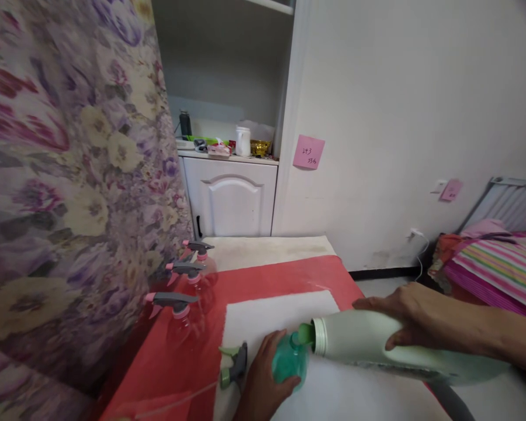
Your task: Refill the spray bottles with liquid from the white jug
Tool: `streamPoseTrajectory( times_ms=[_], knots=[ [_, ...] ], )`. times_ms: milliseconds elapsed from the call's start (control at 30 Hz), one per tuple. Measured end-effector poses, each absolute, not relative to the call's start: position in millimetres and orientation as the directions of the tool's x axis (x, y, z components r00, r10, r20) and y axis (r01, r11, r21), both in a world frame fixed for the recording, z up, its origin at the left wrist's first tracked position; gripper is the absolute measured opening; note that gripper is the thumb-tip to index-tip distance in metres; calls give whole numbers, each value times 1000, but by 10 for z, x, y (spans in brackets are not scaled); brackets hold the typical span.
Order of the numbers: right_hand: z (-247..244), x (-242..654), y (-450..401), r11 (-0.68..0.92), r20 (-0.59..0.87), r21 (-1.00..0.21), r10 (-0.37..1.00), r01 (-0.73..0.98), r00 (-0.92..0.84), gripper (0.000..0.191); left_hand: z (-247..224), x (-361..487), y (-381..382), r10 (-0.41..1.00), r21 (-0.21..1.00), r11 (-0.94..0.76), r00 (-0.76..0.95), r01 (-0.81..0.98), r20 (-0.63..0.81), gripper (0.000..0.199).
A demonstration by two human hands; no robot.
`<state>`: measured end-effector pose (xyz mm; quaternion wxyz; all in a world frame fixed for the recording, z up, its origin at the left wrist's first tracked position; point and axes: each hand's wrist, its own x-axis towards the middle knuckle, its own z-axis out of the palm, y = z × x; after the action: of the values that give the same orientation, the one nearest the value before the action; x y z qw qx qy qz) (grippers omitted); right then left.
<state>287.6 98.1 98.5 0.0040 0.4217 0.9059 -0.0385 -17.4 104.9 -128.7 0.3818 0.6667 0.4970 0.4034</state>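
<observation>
My left hand (263, 383) is wrapped round a translucent teal spray bottle (284, 363) with its top off. A small green funnel (305, 334) sits at the bottle's neck. Against the funnel rests the open threaded mouth of a large pale green bottle (359, 334), tipped nearly level and gripped from above by my right hand (409, 318). Whether liquid is flowing cannot be seen. Left of my left hand lies a green and grey spray trigger head (234, 367), its thin tube stretching to the left. Beneath is a white sheet (284, 307).
Three clear spray bottles with pink and grey triggers, the nearest a spray bottle (182, 324), stand in a row on the red table cover (263, 280). A floral curtain (70, 175) hangs at left. Behind the table is a white cabinet (232, 196); a bed (499, 263) stands at right.
</observation>
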Motion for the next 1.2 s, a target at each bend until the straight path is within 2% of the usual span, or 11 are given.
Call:
streamPoseTrajectory(
  times_ms=[267,500,967,1200],
  knots=[
    [1018,2852,975,598,-142,-73,786,798,-602,59,-1281,-175,1046,967,902,-221,199,370,156,73],
    [1021,2864,963,614,-130,-100,772,783,-622,57,-1289,-176,1053,969,904,-212,202,371,144,75],
    [1017,2860,976,613,-151,-76,773,787,-616,57,-1334,-184,1062,967,910,-229,184,345,174,76],
    [1006,2866,982,643,-115,-51,756,764,-644,57,-1322,-182,1051,965,904,-241,186,353,185,75]
  ],
)
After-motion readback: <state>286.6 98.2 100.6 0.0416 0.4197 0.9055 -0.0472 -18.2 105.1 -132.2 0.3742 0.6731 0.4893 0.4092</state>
